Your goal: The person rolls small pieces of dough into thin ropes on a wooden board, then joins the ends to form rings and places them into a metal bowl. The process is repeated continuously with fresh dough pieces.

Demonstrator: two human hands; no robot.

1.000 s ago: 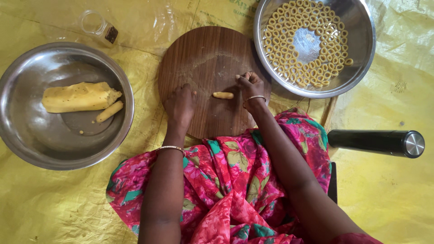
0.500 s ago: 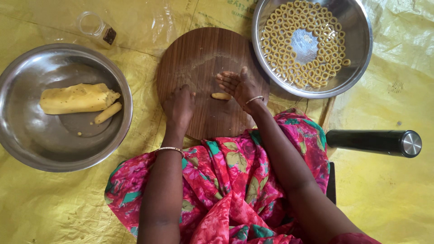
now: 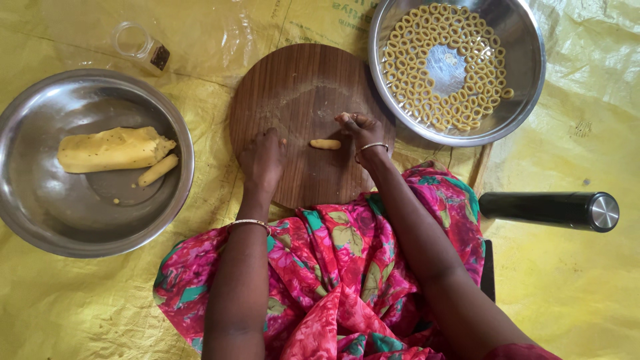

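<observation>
Yellow dough roll [image 3: 325,143] lies between both hands' fingers [image 3: 347,120]

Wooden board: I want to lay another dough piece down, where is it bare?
The round wooden board is bare across its far half, between the small jar and ring-filled bowl. Crowded nearer: left hand, dough roll, right hand.

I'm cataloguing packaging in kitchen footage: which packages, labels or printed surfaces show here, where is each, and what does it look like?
Small clear plastic jar: upper left on the floor sheet, lying on its side, with a dark brown label at one end.
Yellow plastic floor sheet: under everything, crinkled, with faint green print at the top middle and a small dark mark at right.
No screens or signs.
</observation>
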